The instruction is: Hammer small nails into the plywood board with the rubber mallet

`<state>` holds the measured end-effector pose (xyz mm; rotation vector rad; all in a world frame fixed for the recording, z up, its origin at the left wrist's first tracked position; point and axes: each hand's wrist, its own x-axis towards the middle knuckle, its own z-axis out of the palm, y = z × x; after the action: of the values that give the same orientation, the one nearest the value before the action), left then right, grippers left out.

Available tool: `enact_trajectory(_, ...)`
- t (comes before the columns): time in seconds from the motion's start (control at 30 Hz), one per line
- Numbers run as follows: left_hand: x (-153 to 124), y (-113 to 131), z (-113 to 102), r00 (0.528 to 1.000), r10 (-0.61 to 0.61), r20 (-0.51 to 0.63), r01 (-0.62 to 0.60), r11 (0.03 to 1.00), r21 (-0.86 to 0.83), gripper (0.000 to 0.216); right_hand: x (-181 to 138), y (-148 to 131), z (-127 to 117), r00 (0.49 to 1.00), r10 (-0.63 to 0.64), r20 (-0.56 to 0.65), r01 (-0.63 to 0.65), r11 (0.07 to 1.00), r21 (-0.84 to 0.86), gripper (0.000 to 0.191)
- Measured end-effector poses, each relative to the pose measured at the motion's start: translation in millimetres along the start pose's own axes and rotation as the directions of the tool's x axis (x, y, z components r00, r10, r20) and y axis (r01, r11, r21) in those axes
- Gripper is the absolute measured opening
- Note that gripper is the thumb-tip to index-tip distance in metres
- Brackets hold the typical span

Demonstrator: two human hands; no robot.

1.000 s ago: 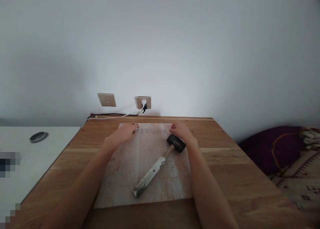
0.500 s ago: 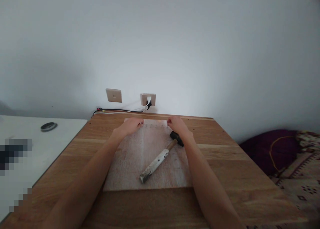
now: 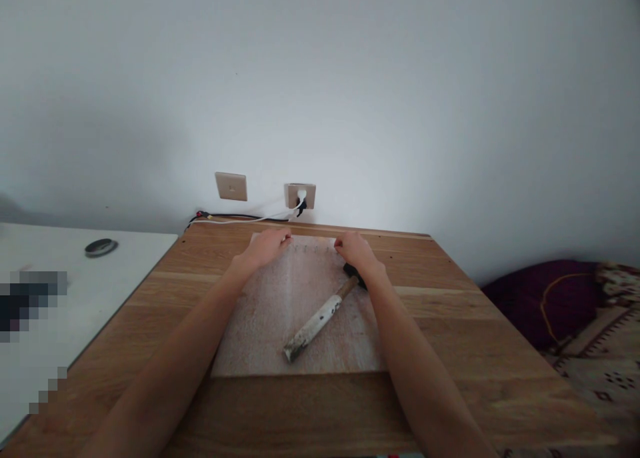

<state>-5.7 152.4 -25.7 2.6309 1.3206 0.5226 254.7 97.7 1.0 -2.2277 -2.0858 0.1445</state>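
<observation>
A pale, whitish board [image 3: 265,325] lies flat on the wooden table. Along its far edge stands a row of several small, thin nails [image 3: 305,249]. At the left end of this row is my left hand [image 3: 273,243], its fingers pinched together. My right hand [image 3: 353,248] is pinched closed at the row's right end. Whatever is between the fingers of either hand is too small to make out. A hammer [image 3: 315,326] rests diagonally on the board, its white-painted handle toward me. My right wrist partly covers its dark head.
The wooden table [image 3: 450,351] reaches back to the wall, where a socket [image 3: 307,197] holds plugs with cables [image 3: 240,219]. On the white table [image 3: 145,251] at left lies a round grey lid-like object [image 3: 101,247]. Patterned fabric [image 3: 615,351] and a purple cushion [image 3: 565,298] are at right.
The whole view has shifted slightly. Both hands stay pinched at the ends of the nail row, the left one turned a little. The hammer lies where it was on the board.
</observation>
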Motion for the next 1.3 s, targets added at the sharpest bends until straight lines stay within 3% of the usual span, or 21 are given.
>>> enact_trajectory(0.13,3.2,0.4,-2.7,0.999,0.020,-0.042,-0.023,0.998,-0.052,0.024,-2.6,-3.2,-2.7,1.000,0.001,-0.003,-0.001,1.000,0.010,0.029)
enact_trajectory(0.27,3.9,4.5,1.4,0.996,0.089,-0.001,-0.089,0.993,-0.075,0.020,-2.4,-4.3,-3.4,1.000,0.000,-0.001,0.000,1.000,0.030,0.033)
enact_trajectory(0.63,5.6,7.0,11.5,0.991,0.128,0.037,-0.125,0.989,-0.077,0.024,-9.8,-12.8,-13.4,0.999,-0.052,-0.011,0.052,0.995,0.087,0.035)
enact_trajectory(1.0,5.1,13.5,12.2,0.986,0.158,0.046,-0.154,0.984,-0.094,0.022,3.6,-12.0,2.3,0.988,-0.155,0.009,0.153,0.982,0.115,0.033)
enact_trajectory(1.3,6.0,13.7,18.1,0.991,0.129,0.029,-0.127,0.990,-0.069,0.022,1.7,-19.8,4.8,0.988,-0.154,0.016,0.152,0.984,0.087,0.034)
